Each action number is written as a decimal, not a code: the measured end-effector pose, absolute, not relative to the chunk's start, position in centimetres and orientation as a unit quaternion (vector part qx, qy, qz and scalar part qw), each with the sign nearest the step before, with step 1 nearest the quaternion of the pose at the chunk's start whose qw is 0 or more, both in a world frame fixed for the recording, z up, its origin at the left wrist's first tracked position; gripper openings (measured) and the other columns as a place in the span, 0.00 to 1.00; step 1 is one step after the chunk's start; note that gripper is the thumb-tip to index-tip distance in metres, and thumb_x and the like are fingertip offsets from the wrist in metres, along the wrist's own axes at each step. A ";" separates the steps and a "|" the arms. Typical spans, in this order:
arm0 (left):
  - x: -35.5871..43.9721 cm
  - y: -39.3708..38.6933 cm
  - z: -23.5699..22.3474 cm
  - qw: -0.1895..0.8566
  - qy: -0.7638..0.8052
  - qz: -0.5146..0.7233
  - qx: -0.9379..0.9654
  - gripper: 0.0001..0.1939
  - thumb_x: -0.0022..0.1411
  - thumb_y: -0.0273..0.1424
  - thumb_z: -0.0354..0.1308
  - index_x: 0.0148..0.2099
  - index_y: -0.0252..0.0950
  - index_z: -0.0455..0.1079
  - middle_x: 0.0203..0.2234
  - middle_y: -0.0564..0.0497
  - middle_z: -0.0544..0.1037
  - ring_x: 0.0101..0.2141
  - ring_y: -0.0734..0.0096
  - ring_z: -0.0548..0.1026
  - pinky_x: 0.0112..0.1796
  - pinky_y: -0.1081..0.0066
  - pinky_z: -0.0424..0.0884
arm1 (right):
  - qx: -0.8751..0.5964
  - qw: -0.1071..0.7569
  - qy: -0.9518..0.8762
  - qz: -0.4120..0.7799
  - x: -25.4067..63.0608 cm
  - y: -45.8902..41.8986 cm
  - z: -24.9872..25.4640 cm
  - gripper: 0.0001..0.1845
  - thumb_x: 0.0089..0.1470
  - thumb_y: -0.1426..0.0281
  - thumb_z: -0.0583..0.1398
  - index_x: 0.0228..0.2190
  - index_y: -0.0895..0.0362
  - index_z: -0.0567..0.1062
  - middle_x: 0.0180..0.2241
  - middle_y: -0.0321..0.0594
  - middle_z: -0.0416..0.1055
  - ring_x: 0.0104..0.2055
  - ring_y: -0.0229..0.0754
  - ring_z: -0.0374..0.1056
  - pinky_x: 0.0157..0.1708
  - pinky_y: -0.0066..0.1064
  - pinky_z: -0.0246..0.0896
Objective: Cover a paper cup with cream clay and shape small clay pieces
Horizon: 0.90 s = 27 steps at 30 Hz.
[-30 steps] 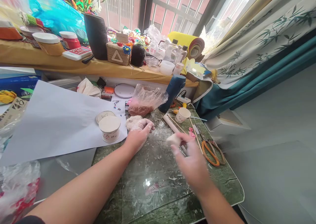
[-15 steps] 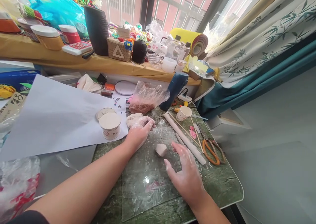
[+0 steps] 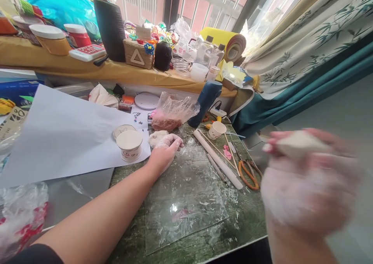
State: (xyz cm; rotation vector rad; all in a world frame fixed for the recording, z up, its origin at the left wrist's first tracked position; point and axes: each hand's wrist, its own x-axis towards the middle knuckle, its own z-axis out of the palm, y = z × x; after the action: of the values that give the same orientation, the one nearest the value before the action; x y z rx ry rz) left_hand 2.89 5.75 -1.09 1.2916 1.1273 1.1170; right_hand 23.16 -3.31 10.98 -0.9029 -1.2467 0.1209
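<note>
My right hand [image 3: 309,182] is raised close to the camera at the right, smeared by motion, with its fingers pinched on a pale lump of clay [image 3: 297,143]. My left hand [image 3: 164,151] rests on the green table, its curled fingers lying against a whitish clay mass [image 3: 156,136]. Between the hands lies a clear plastic sheet [image 3: 183,198] dusted with white smears. A white rolling pin [image 3: 218,159] lies diagonally to the right of the sheet.
Orange-handled scissors [image 3: 247,174], thin sticks and a paper cup [image 3: 216,129] sit right of the rolling pin. A lidded white tub [image 3: 129,144] stands on a large white paper [image 3: 61,136]. A plastic bag [image 3: 172,114] and blue bottle [image 3: 205,103] stand behind. A cluttered shelf [image 3: 87,68] runs along the window.
My right hand picked the pale clay lump off the plastic sheet and lifted it up to the right, toward the camera. My left hand stayed on the clay mass.
</note>
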 end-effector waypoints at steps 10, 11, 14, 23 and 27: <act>2.9 5.9 -1.5 0.514 0.463 0.461 0.556 0.13 0.66 0.41 0.53 0.35 0.38 0.71 0.31 0.51 0.78 0.33 0.67 0.74 0.40 0.67 0.69 | -0.564 0.331 -0.753 0.069 22.3 -5.3 -1.5 0.26 0.60 0.63 0.62 0.58 0.53 0.67 0.51 0.49 0.73 0.54 0.55 0.70 0.53 0.51 0.69; 2.9 5.9 -1.5 0.514 0.462 0.463 0.555 0.13 0.66 0.40 0.54 0.35 0.38 0.71 0.32 0.51 0.78 0.33 0.67 0.74 0.40 0.67 0.69 | -0.577 0.325 -0.745 0.079 22.1 -5.3 -2.2 0.28 0.60 0.62 0.63 0.59 0.53 0.66 0.53 0.50 0.71 0.56 0.55 0.68 0.55 0.53 0.67; 2.9 5.8 -1.3 0.515 0.466 0.464 0.550 0.12 0.65 0.40 0.54 0.35 0.38 0.70 0.31 0.51 0.78 0.33 0.67 0.74 0.40 0.68 0.69 | -0.562 0.295 -0.763 0.121 21.3 -4.7 -2.9 0.26 0.59 0.64 0.63 0.58 0.52 0.67 0.54 0.48 0.72 0.57 0.55 0.68 0.57 0.53 0.65; 2.9 5.6 -0.3 0.507 0.498 0.441 0.548 0.13 0.65 0.41 0.54 0.34 0.38 0.71 0.31 0.52 0.78 0.32 0.68 0.74 0.39 0.68 0.70 | -0.578 0.509 -0.607 0.197 23.0 -2.7 4.0 0.20 0.62 0.60 0.60 0.54 0.52 0.69 0.46 0.43 0.74 0.45 0.46 0.73 0.47 0.42 0.70; 3.1 5.8 -0.4 0.512 0.490 0.453 0.541 0.12 0.64 0.40 0.54 0.33 0.38 0.70 0.31 0.51 0.78 0.32 0.68 0.74 0.39 0.68 0.71 | -0.407 0.715 -0.568 -0.028 24.6 -2.3 9.5 0.18 0.58 0.62 0.61 0.49 0.53 0.75 0.39 0.40 0.72 0.38 0.44 0.70 0.40 0.39 0.67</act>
State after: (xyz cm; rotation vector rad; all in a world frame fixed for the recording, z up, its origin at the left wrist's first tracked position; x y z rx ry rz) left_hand 3.09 5.76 -0.41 1.3017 1.1785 1.0892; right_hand 24.57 -2.32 9.52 -0.9008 -1.2568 -0.0629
